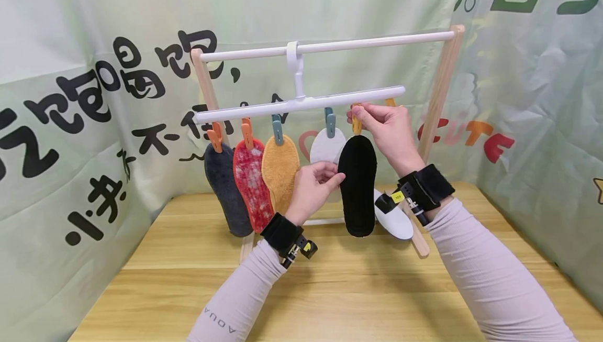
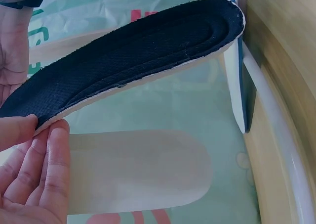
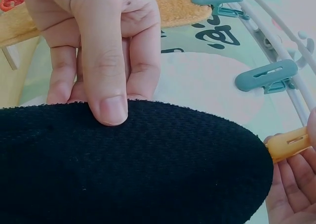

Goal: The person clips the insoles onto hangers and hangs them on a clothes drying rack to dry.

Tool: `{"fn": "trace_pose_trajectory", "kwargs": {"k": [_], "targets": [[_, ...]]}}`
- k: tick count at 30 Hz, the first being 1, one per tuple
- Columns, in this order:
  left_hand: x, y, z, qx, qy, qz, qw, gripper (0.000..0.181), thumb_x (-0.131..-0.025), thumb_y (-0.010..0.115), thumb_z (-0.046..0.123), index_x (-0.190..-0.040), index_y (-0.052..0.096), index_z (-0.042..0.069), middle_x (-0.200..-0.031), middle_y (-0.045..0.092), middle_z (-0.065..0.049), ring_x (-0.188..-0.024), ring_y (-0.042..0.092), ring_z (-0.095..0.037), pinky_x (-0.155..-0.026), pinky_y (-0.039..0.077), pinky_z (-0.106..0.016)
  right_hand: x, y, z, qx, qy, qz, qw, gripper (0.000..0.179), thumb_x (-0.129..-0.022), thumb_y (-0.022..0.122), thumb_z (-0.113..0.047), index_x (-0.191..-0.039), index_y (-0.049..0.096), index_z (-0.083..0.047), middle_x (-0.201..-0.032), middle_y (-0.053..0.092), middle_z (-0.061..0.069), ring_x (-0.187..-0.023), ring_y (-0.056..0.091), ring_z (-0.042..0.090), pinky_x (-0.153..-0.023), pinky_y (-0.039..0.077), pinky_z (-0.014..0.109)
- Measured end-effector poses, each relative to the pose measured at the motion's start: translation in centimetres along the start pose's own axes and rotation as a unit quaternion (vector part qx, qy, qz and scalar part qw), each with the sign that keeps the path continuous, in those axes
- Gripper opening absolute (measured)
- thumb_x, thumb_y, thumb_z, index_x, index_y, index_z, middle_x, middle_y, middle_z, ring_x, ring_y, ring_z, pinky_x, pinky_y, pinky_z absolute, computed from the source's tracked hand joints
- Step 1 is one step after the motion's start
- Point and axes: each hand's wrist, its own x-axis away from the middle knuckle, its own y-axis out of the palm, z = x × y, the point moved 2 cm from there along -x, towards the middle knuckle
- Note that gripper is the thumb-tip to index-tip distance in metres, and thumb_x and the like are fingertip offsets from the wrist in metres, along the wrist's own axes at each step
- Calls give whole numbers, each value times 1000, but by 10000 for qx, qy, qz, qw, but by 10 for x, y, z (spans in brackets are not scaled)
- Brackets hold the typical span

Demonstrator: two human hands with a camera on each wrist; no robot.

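A black insole (image 1: 358, 190) hangs upright below the right end of a white hanger bar (image 1: 264, 107). My left hand (image 1: 313, 187) pinches its left edge between thumb and fingers, the thumb (image 3: 112, 108) lying on the black face. At its top, my right hand (image 1: 388, 130) pinches a yellow clothespin (image 3: 290, 144), which meets the tip of the insole. Just left of it, a white insole (image 1: 326, 145) hangs from a blue-green clothespin (image 1: 331, 123), partly behind my left hand. The black insole's pale underside shows along its edge in the left wrist view.
Dark grey (image 1: 226, 190), red mottled (image 1: 254, 185) and tan (image 1: 281, 166) insoles hang at the left from clothespins. The hanger hooks over a rack rail (image 1: 377, 42) with wooden legs. Another white insole (image 1: 395, 221) is low at the right, near the wooden table (image 1: 353, 289). Printed cloth stands behind.
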Motion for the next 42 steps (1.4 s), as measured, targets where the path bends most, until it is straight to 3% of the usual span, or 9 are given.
{"fn": "trace_pose_trajectory", "kwargs": {"k": [8,18,25,42], "targets": [[-1,-1,2,-74,67,47,9999,15,-96,83,14,-101,79,0,-90,80,-15,-73,75,-11,-71,58,-18,0,0,-1,88,0,28,10000,35,-103,74,-37,-121,82,-9,-100,84,-5,-107,74,4,-90,59,18],[-4,-3,4,43,13,-11,10000,15,-96,82,13,-102,78,-1,-90,80,-16,-73,74,-9,-69,59,-20,-1,-2,-2,99,-47,83,9999,34,-103,75,-35,-121,82,-8,-91,83,-13,-103,73,2,-90,58,17],[-5,-3,5,51,40,34,10000,15,-96,82,13,-102,78,0,-91,80,-16,-74,76,-13,-70,60,-21,-2,-2,-3,27,-94,48,9999,34,-102,75,-34,-116,83,-4,-93,83,-10,-104,74,2,-92,58,17],[-6,-3,11,-13,155,94,9998,17,-96,83,14,-103,78,0,-92,81,-17,-73,75,-12,-73,62,-22,0,-2,-4,199,-96,6,9998,32,-102,75,-38,-113,85,-10,-105,84,5,-111,74,4,-105,53,27]]}}
